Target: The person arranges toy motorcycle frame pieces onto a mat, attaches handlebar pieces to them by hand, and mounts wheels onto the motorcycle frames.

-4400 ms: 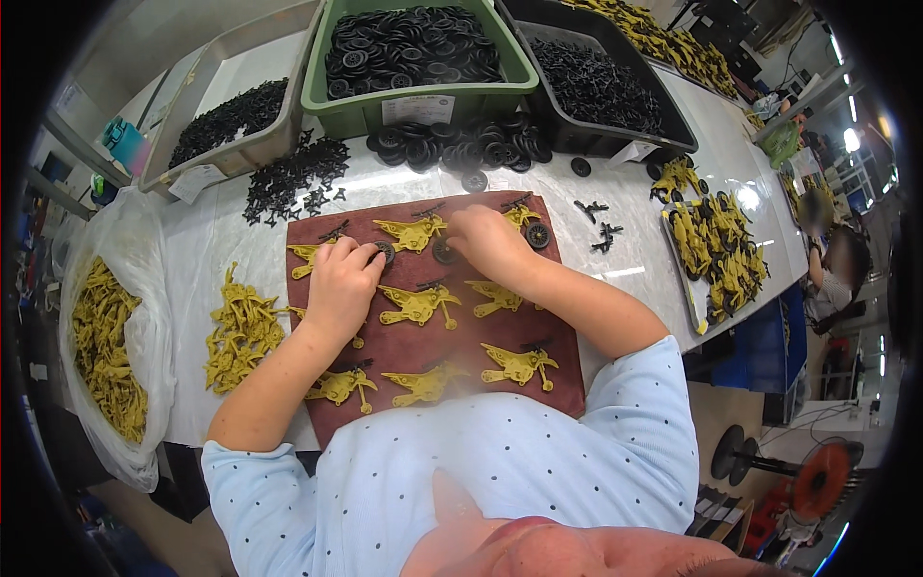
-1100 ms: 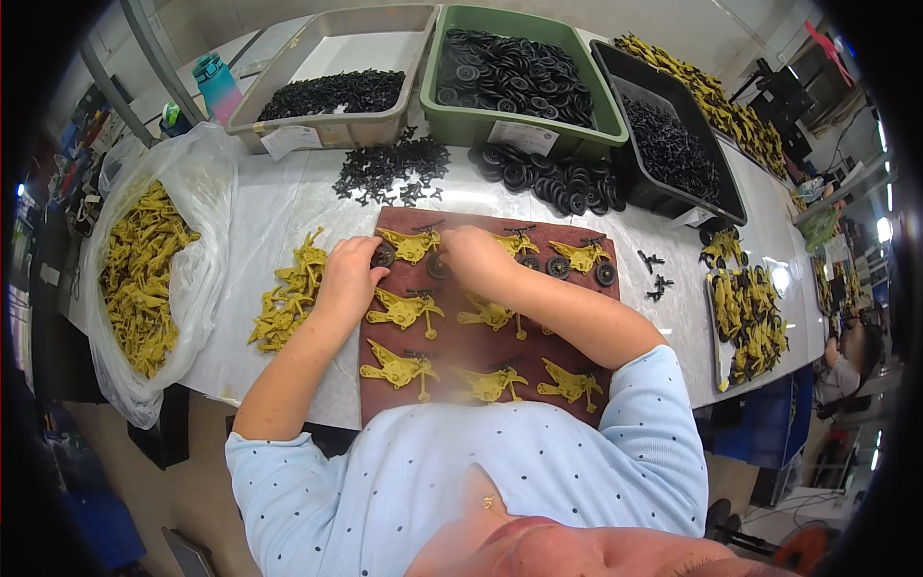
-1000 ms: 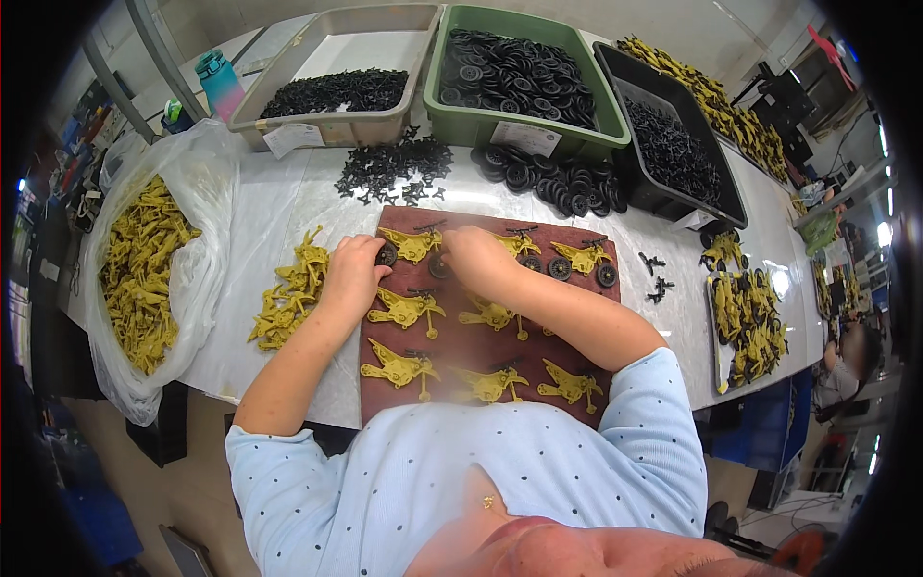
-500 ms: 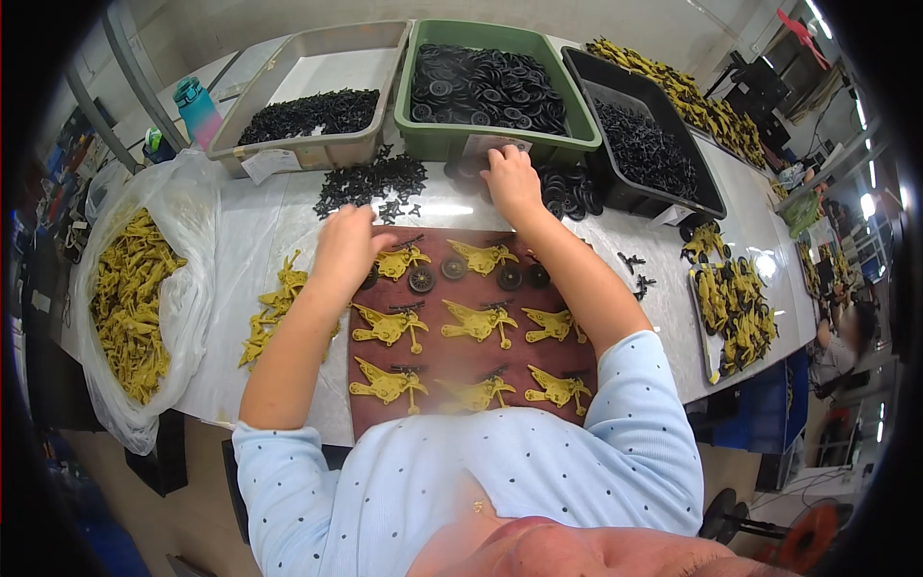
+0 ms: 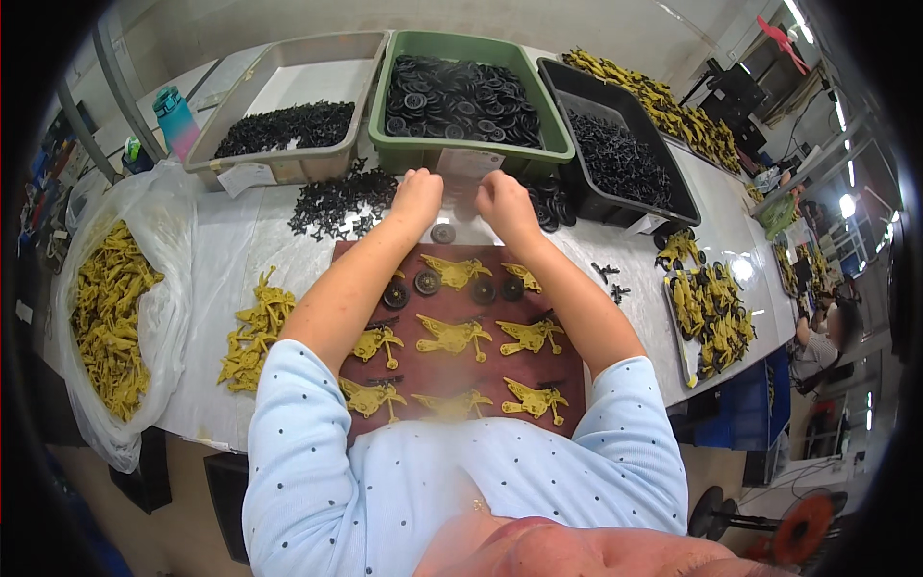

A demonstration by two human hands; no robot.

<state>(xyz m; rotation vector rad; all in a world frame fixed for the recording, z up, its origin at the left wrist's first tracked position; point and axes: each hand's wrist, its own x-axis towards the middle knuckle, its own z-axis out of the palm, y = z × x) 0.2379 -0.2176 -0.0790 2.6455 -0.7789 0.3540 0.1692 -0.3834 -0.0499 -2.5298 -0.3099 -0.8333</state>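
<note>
Just before the green bin (image 5: pixel 413 144), the left hand (image 5: pixel 419 195) and right hand (image 5: pixel 507 205) are curled inward; I cannot tell whether they grip anything. Farther from the bin, past a dark wheel (image 5: pixel 442 234), yellow motorbike bodies (image 5: pixel 447 337) lie on a maroon mat (image 5: pixel 481 374).

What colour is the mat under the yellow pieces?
Maroon; the mat shows in the head view.

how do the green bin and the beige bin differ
The green bin holds round black wheels; the beige bin holds small, irregular black parts.
The green bin's contents cover most of its floor, while the beige bin shows a bare white area at its far end.
Both are open-topped, with a paper label on the near side.
</note>
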